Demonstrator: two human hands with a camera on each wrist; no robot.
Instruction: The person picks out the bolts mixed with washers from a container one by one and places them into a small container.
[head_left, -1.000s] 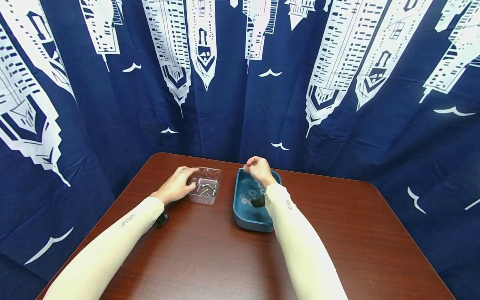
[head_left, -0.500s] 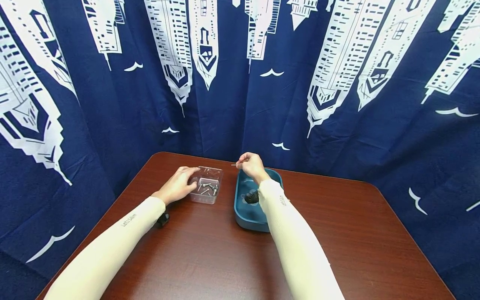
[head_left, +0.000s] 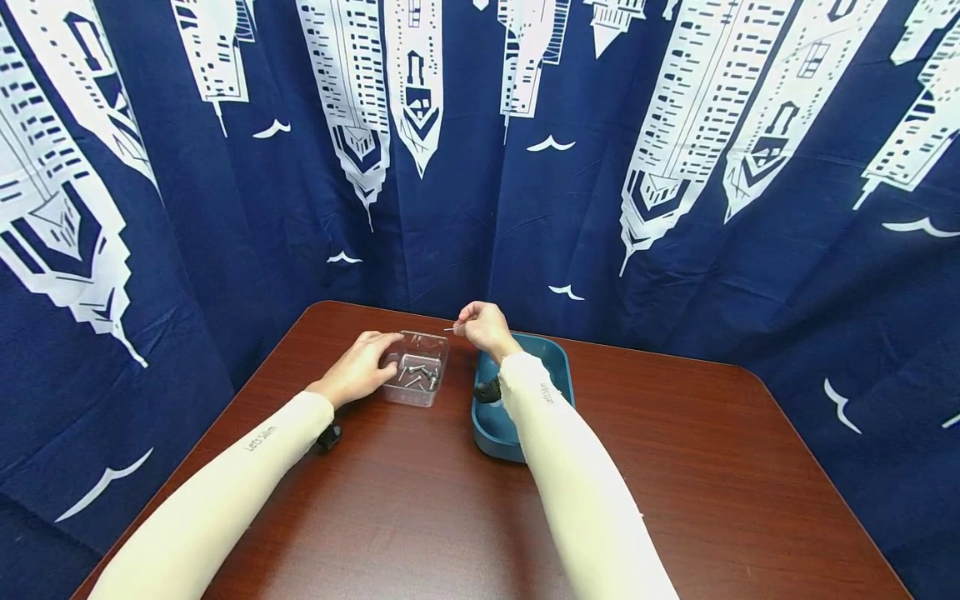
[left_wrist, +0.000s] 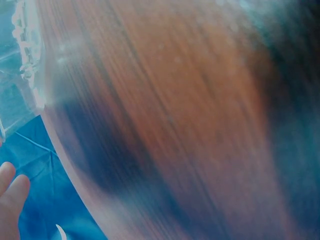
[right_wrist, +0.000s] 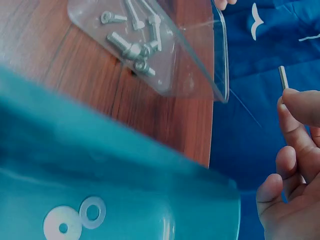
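Thumb and forefinger of my right hand (head_left: 486,329) pinch a slim metal screw (right_wrist: 283,76), its shank pointing out and its head hidden by the fingers. That hand is above the far left rim of a blue tray (head_left: 495,446). To its left stands a clear plastic box (head_left: 408,398) with several silver socket-head screws (right_wrist: 122,45) lying loose in it. My left hand (head_left: 356,367) holds the box at its left side, thumb and forefinger at the rim. The left wrist view shows two of its fingertips (left_wrist: 19,187) apart from the box.
Flat washers (right_wrist: 62,217) lie on the tray's floor, hidden by the right forearm in the head view. The brown table (head_left: 360,517) ends just behind both containers, where a blue printed curtain (head_left: 465,250) hangs. Black wrist cameras (head_left: 328,436) sit under the sleeves.
My right hand has moved left with the screw, from over the tray toward the clear box. The left hand keeps its place on the box.
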